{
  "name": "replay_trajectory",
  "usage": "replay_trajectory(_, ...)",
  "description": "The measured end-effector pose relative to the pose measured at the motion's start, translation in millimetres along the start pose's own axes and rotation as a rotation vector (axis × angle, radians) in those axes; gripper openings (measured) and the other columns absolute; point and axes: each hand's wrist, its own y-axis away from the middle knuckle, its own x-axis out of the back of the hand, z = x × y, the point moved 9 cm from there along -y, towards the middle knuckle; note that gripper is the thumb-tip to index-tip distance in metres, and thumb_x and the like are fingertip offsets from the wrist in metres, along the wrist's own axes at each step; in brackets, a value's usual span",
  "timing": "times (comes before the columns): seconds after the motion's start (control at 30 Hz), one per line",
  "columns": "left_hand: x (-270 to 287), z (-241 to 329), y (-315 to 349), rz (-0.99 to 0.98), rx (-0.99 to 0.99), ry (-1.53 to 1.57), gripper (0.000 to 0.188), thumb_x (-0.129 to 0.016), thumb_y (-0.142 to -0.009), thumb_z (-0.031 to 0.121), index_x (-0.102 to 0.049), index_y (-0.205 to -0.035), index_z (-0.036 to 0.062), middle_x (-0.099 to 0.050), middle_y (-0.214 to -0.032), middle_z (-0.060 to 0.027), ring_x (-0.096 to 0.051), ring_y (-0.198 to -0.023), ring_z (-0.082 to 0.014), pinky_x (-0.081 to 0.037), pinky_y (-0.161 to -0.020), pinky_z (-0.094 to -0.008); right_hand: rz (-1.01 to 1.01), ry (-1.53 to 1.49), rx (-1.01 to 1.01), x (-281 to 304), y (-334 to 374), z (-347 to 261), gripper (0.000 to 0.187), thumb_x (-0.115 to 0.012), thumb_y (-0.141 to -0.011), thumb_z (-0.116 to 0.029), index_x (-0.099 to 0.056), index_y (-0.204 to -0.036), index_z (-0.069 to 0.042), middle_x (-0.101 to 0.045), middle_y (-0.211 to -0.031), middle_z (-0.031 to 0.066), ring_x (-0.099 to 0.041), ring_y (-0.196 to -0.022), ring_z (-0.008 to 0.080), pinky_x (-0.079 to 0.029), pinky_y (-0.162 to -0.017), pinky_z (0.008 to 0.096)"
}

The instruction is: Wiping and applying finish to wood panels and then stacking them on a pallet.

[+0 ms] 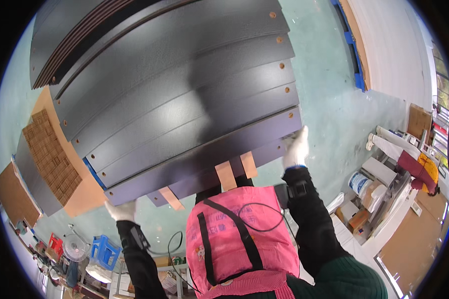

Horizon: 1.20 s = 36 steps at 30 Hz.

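Observation:
A long dark grey panel point(204, 155) with a round hole near each end lies along the near edge of a stack of similar panels point(149, 94). My left hand point(120, 210), in a white glove, grips its left end from the near side. At the right end, my right hand point(296, 148), also gloved in white, holds the edge; its fingers are partly hidden. Beneath the near edge shows another dark panel point(197, 182), with tan strips point(225, 175) laid over it. A pink apron point(242, 234) with black straps covers my front.
Brown woven-looking blocks point(52, 154) lie on cardboard to the left. A blue stool point(105, 252) and a fan point(76, 247) stand at lower left. White sheets point(391, 45) are stacked on a blue pallet at upper right. Another person point(409, 159) is at far right, near a white bucket point(359, 183).

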Motion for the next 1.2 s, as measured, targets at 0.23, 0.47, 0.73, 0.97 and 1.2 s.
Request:
replay_trajectory(0.23, -14.1, 80.6, 43.3, 0.210, 0.027, -0.009, 0.055, -0.056, -0.102, 0.048, -0.059, -0.144, 0.0117, -0.061, -0.136, -0.0062, -0.057, -0.125, -0.0230, -0.043, -0.108, -0.0442, 0.001, 1.045, 0.657, -49.5, 76.4, -120.1, 0.041, -0.069, -0.094, -0.027, -0.069, -0.130, -0.006, -0.062, -0.119, 0.0112, -0.064, -0.101, 0.0184, -0.052, -0.092, 0.0325)
replay_trajectory(0.47, -31.6, 110.4, 67.6, 0.270, -0.039, -0.032, 0.047, -0.055, -0.104, 0.033, -0.059, -0.142, 0.0050, -0.063, -0.127, -0.0083, -0.059, -0.123, -0.0217, -0.047, -0.105, -0.0404, 0.052, 0.798, 0.644, -41.3, 75.9, -120.8, 0.035, -0.071, -0.093, -0.023, -0.072, -0.122, -0.004, -0.061, -0.117, 0.0116, -0.065, -0.103, 0.0222, -0.052, -0.093, 0.0351)
replay_trajectory(0.73, -97.0, 238.5, 25.7, 0.224, -0.293, -0.144, 0.052, -0.051, -0.106, 0.034, -0.053, -0.147, 0.0022, -0.063, -0.135, -0.0076, -0.058, -0.125, -0.0200, -0.043, -0.106, -0.0380, 0.014, 0.860, 1.054, -159.8, 87.3, -222.3, 0.045, -0.065, -0.093, -0.038, -0.072, -0.122, -0.005, -0.064, -0.117, 0.0190, -0.064, -0.109, 0.0363, -0.049, -0.097, 0.0414)
replay_trajectory(0.97, -84.2, 266.7, -42.9, 0.230, -0.497, -0.458, 0.057, -0.047, -0.105, 0.034, -0.051, -0.147, -0.0039, -0.062, -0.141, -0.0184, -0.058, -0.130, -0.0253, -0.040, -0.112, -0.0338, -0.049, 0.883, 1.058, -211.0, 67.3, -208.2, 0.043, -0.062, -0.094, -0.040, -0.074, -0.120, -0.007, -0.065, -0.124, 0.0205, -0.062, -0.115, 0.0393, -0.049, -0.100, 0.0450)
replay_trajectory(1.2, -58.8, 245.9, -66.1, 0.328, -0.449, 0.059, 0.056, -0.046, -0.106, 0.046, -0.056, -0.144, 0.0053, -0.063, -0.138, -0.0150, -0.058, -0.128, -0.0241, -0.039, -0.112, -0.0373, -0.347, 0.705, 1.183, -214.9, 42.3, -209.5, 0.047, -0.053, -0.101, -0.035, -0.064, -0.133, -0.003, -0.064, -0.134, 0.0224, -0.058, -0.127, 0.0389, -0.044, -0.109, 0.0431)
